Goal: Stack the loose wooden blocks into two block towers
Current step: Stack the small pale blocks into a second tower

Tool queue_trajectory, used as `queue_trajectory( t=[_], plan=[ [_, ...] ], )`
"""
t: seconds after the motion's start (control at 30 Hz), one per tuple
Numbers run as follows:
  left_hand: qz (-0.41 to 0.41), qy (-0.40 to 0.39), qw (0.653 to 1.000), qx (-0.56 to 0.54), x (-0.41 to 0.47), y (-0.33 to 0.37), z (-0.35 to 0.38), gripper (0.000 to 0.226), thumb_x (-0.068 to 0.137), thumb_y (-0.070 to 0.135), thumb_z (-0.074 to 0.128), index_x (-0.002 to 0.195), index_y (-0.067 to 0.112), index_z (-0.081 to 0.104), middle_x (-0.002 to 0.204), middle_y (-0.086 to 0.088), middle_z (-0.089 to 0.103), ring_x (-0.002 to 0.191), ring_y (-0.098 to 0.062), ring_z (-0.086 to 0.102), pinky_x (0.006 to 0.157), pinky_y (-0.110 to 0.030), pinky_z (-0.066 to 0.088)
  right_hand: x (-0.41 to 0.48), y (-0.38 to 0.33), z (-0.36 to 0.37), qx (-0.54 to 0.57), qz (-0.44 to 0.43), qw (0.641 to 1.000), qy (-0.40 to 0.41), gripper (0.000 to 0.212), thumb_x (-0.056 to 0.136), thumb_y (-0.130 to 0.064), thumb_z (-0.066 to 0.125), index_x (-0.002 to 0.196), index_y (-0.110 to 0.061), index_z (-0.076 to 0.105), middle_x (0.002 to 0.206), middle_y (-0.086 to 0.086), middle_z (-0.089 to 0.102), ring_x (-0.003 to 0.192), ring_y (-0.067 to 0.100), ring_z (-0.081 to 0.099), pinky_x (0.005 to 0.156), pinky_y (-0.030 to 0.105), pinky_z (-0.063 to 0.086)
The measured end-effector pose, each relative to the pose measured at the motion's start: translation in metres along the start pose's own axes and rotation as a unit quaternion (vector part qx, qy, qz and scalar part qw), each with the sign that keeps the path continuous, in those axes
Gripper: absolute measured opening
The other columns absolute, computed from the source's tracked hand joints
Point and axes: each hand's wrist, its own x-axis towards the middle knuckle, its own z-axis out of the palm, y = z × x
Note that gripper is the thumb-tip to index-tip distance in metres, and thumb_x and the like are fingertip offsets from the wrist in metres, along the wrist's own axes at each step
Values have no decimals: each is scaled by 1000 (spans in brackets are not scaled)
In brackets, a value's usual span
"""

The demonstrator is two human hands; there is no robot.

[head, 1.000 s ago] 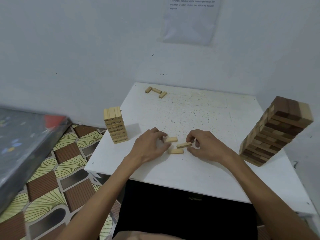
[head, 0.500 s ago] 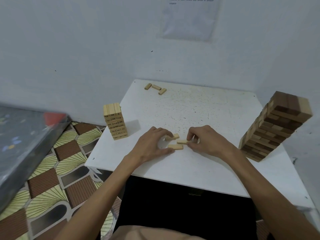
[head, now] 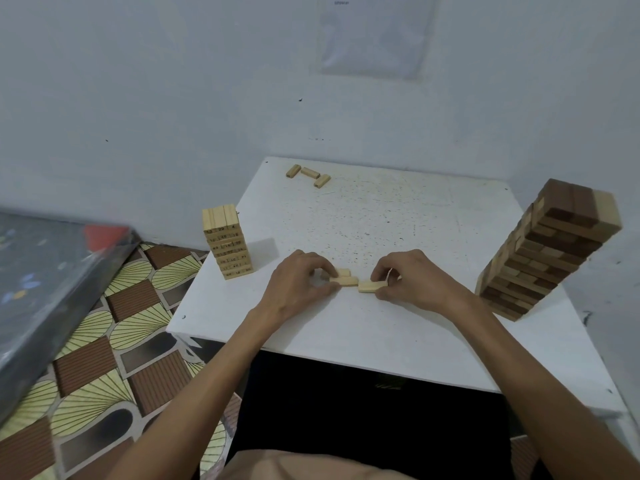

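The tall dark tower (head: pixel 550 251) stands well outside your right hand (head: pixel 412 282), near the edge of the table (head: pixel 381 209). It looks tilted, though the wide lens may be bending it, and a careless elbow swing could topple it. The small pale tower (head: pixel 227 242) stands outside your left hand (head: pixel 298 285), close to the table's edge, where a heavy placement could shove it off.

Your left hand pinches two pale blocks (head: pixel 344 277) and your right pinches a single block (head: pixel 370 286), all low between your hands. Squeezed unevenly, the pair may slip apart. Well beyond both grips lie three loose blocks (head: pixel 308 174).

Your fingers hide the held ends, and I cannot tell whether the blocks rest on the table.
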Motion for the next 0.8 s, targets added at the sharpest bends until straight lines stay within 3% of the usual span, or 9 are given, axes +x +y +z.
queue_trajectory(
  t=[0.3, 0.4, 0.5, 0.63, 0.73, 0.8],
  plan=[
    [0, -1, 1000, 9, 1, -1, 1, 10, 84, 43, 76, 91, 36, 75, 103, 22, 72, 89, -6, 54, 79, -36, 50, 7, -9, 11, 17, -16, 1000, 8, 21, 81, -19, 85, 99, -21, 76, 94, -6, 68, 77, 3, 60, 70, 15, 47],
    [1, -8, 1000, -7, 0, 2, -3, 15, 83, 44, 77, 96, 38, 74, 97, 22, 71, 91, -5, 54, 80, -35, 50, 10, -10, 15, 65, 1, 998, 24, 30, 76, -20, 90, 99, -22, 71, 95, -4, 67, 73, 4, 59, 70, 20, 50],
    [-6, -17, 1000, 1, -1, 4, -6, 29, 83, 45, 78, 110, 39, 72, 90, 22, 62, 95, -3, 52, 80, -33, 48, 12, -8, 17, 43, 5, 999, 31, 46, 72, -34, 92, 108, -28, 65, 97, -6, 62, 78, 7, 56, 70, 23, 48],
    [13, -47, 999, 20, -2, 4, -12, 65, 80, 65, 72, 135, 33, 58, 116, 19, 58, 108, -6, 49, 87, -32, 47, 12, -6, 9, -26, 36, 999, -13, 63, 74, -54, 86, 125, -35, 54, 93, -9, 63, 87, 8, 58, 79, 36, 53],
    [-4, -89, 992, 91, -1, 7, -13, 86, 80, 76, 65, 150, 33, 43, 109, 15, 49, 106, -10, 49, 84, -32, 44, 13, -8, 6, -40, 24, 998, -47, 63, 84, -45, 80, 139, -30, 53, 91, -11, 67, 81, 4, 58, 82, 37, 54],
    [-12, -110, 988, 107, 0, 10, -12, 86, 82, 73, 67, 153, 33, 39, 103, 16, 52, 102, -12, 53, 83, -33, 44, 14, -11, 5, -44, 10, 997, -58, 62, 87, -38, 76, 143, -28, 51, 92, -10, 67, 77, 2, 56, 81, 34, 53]
  ],
)
